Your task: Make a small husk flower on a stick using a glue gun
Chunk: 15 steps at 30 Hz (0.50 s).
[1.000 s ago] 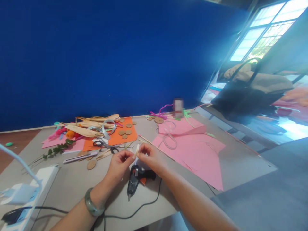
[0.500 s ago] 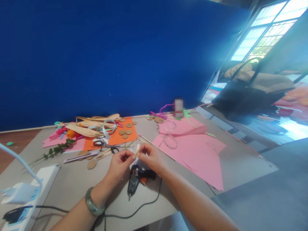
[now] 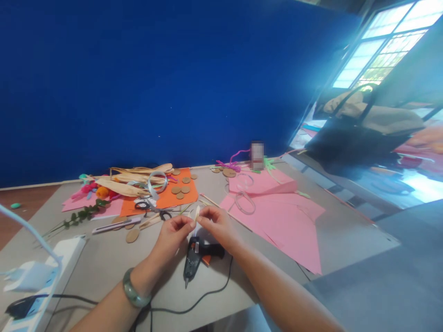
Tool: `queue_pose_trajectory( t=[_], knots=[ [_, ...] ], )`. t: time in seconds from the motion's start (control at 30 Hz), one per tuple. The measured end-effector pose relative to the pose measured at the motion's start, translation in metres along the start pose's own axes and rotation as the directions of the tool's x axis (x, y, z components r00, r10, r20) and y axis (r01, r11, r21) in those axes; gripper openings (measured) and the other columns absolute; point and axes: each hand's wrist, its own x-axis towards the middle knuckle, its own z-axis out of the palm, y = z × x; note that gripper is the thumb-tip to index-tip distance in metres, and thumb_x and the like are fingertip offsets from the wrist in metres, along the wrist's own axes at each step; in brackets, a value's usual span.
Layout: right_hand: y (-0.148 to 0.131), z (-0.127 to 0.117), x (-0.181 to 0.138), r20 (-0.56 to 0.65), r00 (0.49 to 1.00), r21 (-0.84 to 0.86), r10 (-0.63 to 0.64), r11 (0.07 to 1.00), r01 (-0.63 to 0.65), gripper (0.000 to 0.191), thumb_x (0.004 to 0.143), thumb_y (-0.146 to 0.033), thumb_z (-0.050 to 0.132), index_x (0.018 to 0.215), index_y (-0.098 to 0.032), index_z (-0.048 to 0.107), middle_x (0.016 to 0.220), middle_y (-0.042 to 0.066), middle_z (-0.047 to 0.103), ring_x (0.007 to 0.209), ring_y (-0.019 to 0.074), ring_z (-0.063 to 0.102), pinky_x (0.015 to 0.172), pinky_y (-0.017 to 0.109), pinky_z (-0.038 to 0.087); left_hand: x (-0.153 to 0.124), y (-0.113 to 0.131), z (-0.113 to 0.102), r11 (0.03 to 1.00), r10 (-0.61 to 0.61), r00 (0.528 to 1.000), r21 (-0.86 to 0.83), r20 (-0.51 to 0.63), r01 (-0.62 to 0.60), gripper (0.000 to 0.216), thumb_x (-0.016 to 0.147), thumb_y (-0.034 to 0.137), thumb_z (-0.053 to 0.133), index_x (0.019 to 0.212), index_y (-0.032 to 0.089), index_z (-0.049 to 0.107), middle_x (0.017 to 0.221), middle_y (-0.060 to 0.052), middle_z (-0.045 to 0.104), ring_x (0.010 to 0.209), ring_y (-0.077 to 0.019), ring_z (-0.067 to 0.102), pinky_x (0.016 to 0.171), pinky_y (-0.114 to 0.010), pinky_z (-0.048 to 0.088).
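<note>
My left hand (image 3: 176, 234), with a green bangle (image 3: 133, 288) on its wrist, and my right hand (image 3: 217, 227) meet over the middle of the table. Both are closed in a pinch on a small pale strip (image 3: 197, 212) that looks like dried husk; its lower part is hidden by the fingers. Just below them a black hot glue gun (image 3: 192, 263) lies with its nozzle toward me. Scissors (image 3: 152, 212) and a utility knife (image 3: 116, 225) rest to the left of my hands.
Dried husks (image 3: 129, 186) and cardboard discs (image 3: 180, 189) lie on orange paper (image 3: 191, 196) at the back left. Pink paper (image 3: 277, 216) covers the right side. A power strip (image 3: 65, 258) stands at the left, and a black cord (image 3: 204, 295) crosses the front.
Almost nothing differs. The pale strip has tilted slightly between my fingertips, while both hands stay where they were.
</note>
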Motion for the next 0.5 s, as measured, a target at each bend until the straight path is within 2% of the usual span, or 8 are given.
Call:
queue_pose_trajectory(
  t=[0.37, 0.5],
  knots=[
    [-0.0007, 0.0007, 0.0002, -0.005, 0.999, -0.032, -0.032, 0.999, 0.032, 0.012, 0.072, -0.024, 0.063, 0.064, -0.018, 0.058, 0.062, -0.003, 0.056, 0.061, 0.0117, 0.050, 0.062, 0.024, 0.041, 0.0017, -0.0046, 0.0004, 1.000, 0.005, 1.000, 0.010, -0.003, -0.005, 0.025, 0.061, 0.033, 0.083, 0.069, 0.014, 0.068, 0.053, 0.001, 0.058, 0.045, -0.0098, 0.050, 0.047, -0.023, 0.040],
    [-0.0008, 0.0009, 0.0001, -0.006, 0.999, -0.033, -0.036, 0.999, 0.036, 0.011, 0.072, -0.023, 0.063, 0.064, -0.018, 0.057, 0.062, -0.003, 0.056, 0.062, 0.0120, 0.050, 0.062, 0.025, 0.041, 0.0031, -0.0057, -0.0022, 1.000, -0.019, 1.000, 0.017, 0.015, 0.018, 0.025, 0.063, 0.034, 0.082, 0.070, 0.015, 0.066, 0.050, 0.004, 0.055, 0.041, -0.0075, 0.045, 0.043, -0.021, 0.035]
  ],
)
